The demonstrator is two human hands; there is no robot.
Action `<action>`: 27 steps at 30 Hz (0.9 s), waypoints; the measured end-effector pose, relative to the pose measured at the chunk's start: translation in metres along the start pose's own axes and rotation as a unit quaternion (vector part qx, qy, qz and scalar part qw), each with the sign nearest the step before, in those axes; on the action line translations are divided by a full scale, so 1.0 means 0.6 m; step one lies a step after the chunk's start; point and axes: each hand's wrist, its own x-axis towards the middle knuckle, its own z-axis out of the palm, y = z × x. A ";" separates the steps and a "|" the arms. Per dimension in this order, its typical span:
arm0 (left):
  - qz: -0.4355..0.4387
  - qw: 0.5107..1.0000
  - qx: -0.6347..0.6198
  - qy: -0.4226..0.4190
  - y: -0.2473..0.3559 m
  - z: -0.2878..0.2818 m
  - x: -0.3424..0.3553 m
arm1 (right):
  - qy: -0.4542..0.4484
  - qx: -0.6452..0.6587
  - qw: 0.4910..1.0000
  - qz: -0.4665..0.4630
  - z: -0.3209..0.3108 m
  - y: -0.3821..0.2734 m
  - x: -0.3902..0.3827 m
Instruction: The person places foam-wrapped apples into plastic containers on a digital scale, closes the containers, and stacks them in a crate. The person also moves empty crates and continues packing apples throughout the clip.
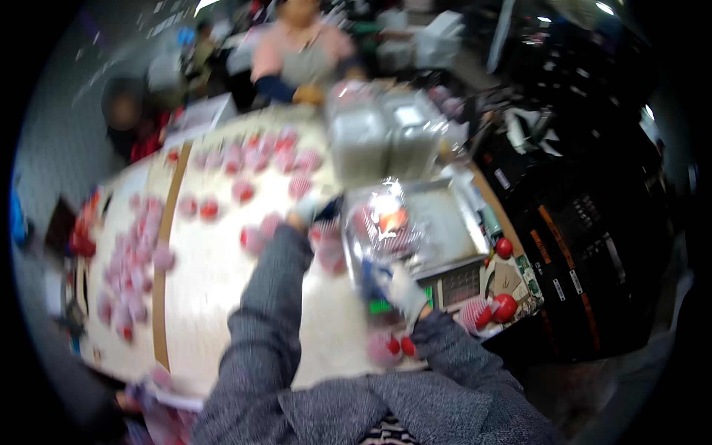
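Observation:
A clear plastic fruit box holds red, apple-like fruit in foam nets and glints under the light. It overlaps the left part of the metal weighing tray. At the box's lower edge, my right hand, in a pale glove with blue fingers, is closed against it. My left hand, gloved with dark fingertips, reaches the box's left side; its fingers are smeared by motion. Below the left hand, netted fruit lies on the table. The scale's keypad and green display show beside my right hand.
Stacked clear boxes stand behind the tray. Netted fruit covers the table's left side, past a brown strip. Bare red fruit sits at the right edge, near dark crates. A person stands across the table.

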 end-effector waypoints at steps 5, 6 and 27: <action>-0.457 0.748 -0.470 -0.100 0.028 -0.004 0.009 | -0.089 0.248 0.951 0.161 -0.027 0.046 0.013; -0.448 0.763 -0.458 -0.081 0.034 -0.009 0.011 | -0.077 0.321 0.931 0.154 -0.024 0.053 0.009; -0.399 0.486 -0.708 0.322 0.377 -0.186 0.142 | 0.034 0.476 0.874 -0.092 -0.081 0.028 -0.150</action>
